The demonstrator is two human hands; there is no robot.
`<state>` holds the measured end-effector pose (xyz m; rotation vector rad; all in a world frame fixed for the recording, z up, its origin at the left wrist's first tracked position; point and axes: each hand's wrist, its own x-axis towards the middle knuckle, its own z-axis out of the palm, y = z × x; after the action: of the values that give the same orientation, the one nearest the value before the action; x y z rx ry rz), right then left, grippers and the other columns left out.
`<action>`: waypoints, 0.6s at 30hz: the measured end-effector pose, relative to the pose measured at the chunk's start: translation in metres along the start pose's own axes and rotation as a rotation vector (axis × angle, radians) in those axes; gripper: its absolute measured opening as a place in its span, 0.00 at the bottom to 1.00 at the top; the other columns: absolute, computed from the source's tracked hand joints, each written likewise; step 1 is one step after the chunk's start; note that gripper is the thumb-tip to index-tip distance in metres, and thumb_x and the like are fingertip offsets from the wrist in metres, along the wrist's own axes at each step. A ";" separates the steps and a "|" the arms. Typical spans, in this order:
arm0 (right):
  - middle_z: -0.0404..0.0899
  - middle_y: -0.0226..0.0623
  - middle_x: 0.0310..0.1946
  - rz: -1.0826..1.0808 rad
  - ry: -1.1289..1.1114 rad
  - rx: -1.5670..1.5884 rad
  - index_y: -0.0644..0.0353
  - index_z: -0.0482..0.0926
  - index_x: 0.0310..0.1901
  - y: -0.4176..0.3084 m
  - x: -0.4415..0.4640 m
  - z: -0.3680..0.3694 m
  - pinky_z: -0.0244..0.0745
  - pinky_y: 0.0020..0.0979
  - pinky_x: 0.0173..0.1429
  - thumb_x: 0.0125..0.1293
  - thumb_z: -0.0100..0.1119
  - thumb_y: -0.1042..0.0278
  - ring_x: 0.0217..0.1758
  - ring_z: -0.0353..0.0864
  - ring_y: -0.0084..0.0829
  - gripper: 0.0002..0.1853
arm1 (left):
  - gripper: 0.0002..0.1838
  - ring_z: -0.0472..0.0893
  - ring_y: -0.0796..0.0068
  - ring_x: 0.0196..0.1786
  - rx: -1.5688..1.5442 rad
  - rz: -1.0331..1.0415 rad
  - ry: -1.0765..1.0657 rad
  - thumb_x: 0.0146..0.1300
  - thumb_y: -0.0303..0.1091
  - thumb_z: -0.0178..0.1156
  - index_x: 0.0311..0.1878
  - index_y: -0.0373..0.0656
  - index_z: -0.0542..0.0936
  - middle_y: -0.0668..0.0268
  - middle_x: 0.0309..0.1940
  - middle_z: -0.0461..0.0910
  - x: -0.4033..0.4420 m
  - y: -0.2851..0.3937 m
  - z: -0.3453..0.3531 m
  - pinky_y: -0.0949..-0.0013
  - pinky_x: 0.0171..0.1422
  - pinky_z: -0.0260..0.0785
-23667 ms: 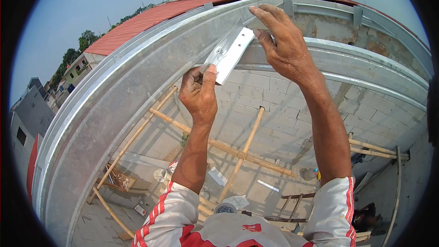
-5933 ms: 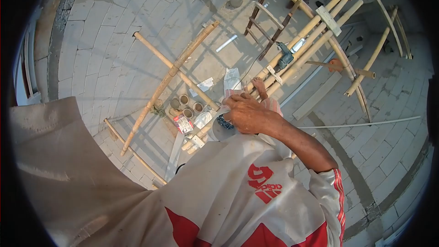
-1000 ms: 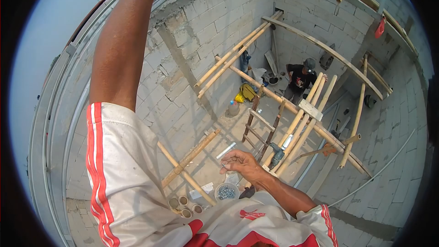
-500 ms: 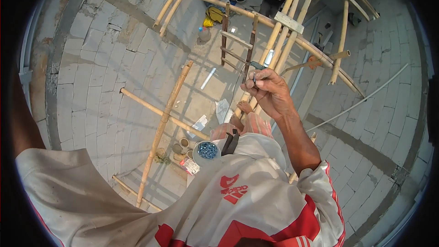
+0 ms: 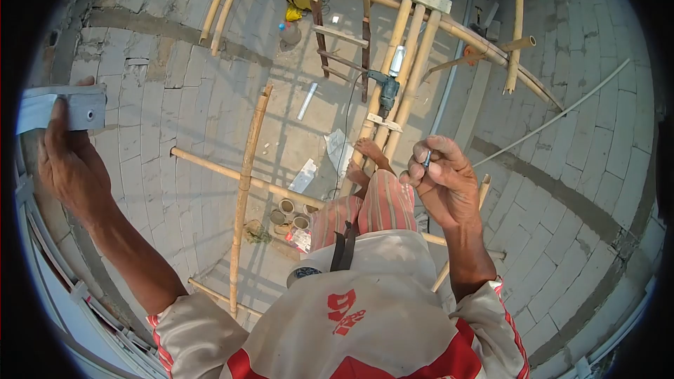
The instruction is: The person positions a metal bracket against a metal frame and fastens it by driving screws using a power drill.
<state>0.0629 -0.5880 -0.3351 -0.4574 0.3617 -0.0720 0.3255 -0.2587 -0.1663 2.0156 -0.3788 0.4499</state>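
My left hand (image 5: 74, 165) is raised at the far left, closed on the end of a light metal channel (image 5: 36, 111), with a finger pressed along its face. A round hole or screw head shows near the channel's end. Held up on the right, my right hand (image 5: 446, 175) pinches a small screw (image 5: 427, 160) between thumb and fingers. A power drill (image 5: 386, 91) with a cord lies on the bamboo poles beyond my feet. Of the bucket of blue screws (image 5: 305, 274), only a part shows beside my shirt.
I am standing on bamboo scaffold poles (image 5: 414, 49) high above the floor. A wooden ladder (image 5: 342, 35) leans at a cross pole. An upright bamboo pole (image 5: 249, 161) crosses another on the left. Block walls (image 5: 151, 140) rise on both sides. Several pots (image 5: 286, 205) stand below.
My left hand has come into view, gripping the metal channel. My right hand has moved right and lower with the screw, uncovering the drill. The view has shifted, and the bucket is now mostly hidden.
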 end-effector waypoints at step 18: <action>0.80 0.39 0.41 0.059 0.547 -0.164 0.65 0.75 0.51 0.088 0.162 -0.380 0.86 0.32 0.48 0.66 0.58 0.79 0.39 0.83 0.30 0.12 | 0.16 0.77 0.67 0.57 -0.787 -1.327 -0.585 0.71 0.40 0.57 0.53 0.37 0.73 0.56 0.55 0.78 -0.352 -0.388 0.396 0.57 0.62 0.72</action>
<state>0.0774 -0.6924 -0.7438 -0.5872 0.9235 -0.1105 0.2488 -0.4066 -0.8016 1.1841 0.4257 -0.9796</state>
